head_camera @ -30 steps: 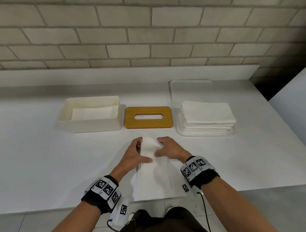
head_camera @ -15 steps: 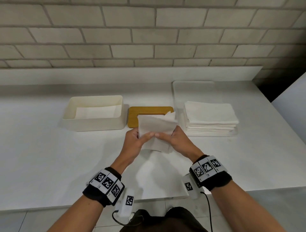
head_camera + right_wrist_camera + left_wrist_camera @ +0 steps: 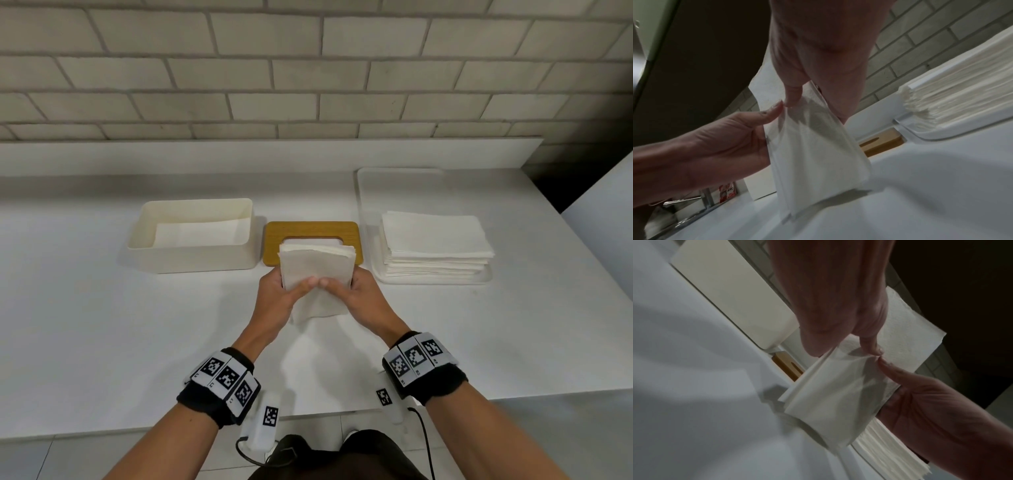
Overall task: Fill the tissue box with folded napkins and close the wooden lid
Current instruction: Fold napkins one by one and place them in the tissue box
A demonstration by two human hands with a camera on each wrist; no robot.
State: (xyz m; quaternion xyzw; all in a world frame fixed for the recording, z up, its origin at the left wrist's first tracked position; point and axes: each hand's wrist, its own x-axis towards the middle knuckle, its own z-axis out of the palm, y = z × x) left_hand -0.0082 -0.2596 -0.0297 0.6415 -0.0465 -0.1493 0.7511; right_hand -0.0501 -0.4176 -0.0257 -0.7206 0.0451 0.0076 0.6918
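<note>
Both hands on one folded napkin (image 3: 317,274), held upright above the tabletop (image 3: 102,325), near the middle of its front half. Left hand (image 3: 277,291) pinches the left side, thumb in front, fingers behind. Right hand (image 3: 363,294) mirrors it on the right side. Thumb tips almost touch at the napkin's centre. Lower edge hangs free, clear of the surface.

Wrist views: the layers fan a little at the bottom edge; fold not yet tight. Paper is soft and limp, so I judge it will sag or open if I let go of one side.

Step in hand, as I read it: finish squaring the fold, then carry it to the tissue box (image 3: 193,236), which sits toward the back left, open, with a white napkin lying in its bottom.

To do it well: keep both pinches even, run thumbs outward to set the crease, keep edges aligned. Lay it flat in the box, long side along the long wall, not crumpled against the rim.

Wooden lid (image 3: 274,246) lies flat on the tabletop just right of the box, partly hidden behind the napkin. Unfolded stack (image 3: 435,240) rests in a white tray (image 3: 368,192) toward the back right. Lid goes on last.
</note>
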